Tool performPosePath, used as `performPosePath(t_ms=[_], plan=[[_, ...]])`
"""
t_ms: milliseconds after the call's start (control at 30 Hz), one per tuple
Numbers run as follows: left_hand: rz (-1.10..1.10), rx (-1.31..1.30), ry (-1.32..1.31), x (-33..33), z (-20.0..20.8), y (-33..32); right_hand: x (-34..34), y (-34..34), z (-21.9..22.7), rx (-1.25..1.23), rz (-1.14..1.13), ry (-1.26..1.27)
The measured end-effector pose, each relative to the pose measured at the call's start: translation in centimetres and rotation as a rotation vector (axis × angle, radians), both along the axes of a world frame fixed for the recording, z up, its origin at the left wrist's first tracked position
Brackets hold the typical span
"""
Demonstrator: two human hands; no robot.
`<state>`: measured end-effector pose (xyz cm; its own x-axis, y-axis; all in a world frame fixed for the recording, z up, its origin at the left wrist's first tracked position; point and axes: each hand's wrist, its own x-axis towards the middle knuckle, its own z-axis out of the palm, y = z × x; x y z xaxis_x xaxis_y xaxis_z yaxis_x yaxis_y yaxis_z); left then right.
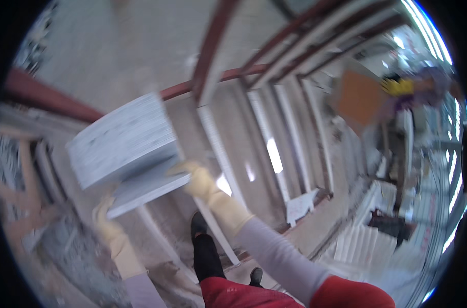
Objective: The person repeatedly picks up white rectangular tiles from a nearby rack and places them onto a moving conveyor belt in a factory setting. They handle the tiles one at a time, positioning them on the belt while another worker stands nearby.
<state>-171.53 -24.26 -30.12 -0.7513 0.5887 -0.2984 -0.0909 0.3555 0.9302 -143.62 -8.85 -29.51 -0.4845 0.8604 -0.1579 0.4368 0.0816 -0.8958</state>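
Cream rubber gloves cover both my hands. A pale grey, flat square slab, possibly a tile (pixel 148 196), spans the space between them. My left hand (pixel 107 220) has its fingers closed at the slab's left end. At the opposite end my right hand (pixel 199 180) grips the corner, its thumb along the top. Just beyond the slab stands a thick stack of similar grey slabs (pixel 123 138), with layered edges showing. Motion blur hides whether the held piece is one slab or a few together, and the undersides of my fingers are out of sight.
Red-brown metal rails (pixel 210 51) and pale crossbars (pixel 267 143) form a rack over the floor. At right, a person in a yellow glove (pixel 397 86) holds an orange-brown square panel (pixel 357 97). My shoe (pixel 198 224) is between crossbars. White ribbed pieces (pixel 364 244) lie lower right.
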Motion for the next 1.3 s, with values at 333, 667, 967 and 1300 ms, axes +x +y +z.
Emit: performPosePath(t_ms=[333,667,967,1300], plan=[[0.068,-0.081,-0.264,15.3,10.6,-3.9,16.3,-17.5,10.8,-0.233,-0.336,-0.139],[-0.886,-0.27,-0.521,42.0,20.4,-14.4,38.0,-46.1,29.1,-0.571,-1.306,0.107],[-1.363,-0.201,0.012,66.6,39.2,-22.9,53.3,-61.4,39.2,-0.325,-1.619,0.239],[-1.746,-0.128,0.096,85.1,43.7,-31.0,64.9,-70.2,43.2,-0.118,-1.929,0.406]])
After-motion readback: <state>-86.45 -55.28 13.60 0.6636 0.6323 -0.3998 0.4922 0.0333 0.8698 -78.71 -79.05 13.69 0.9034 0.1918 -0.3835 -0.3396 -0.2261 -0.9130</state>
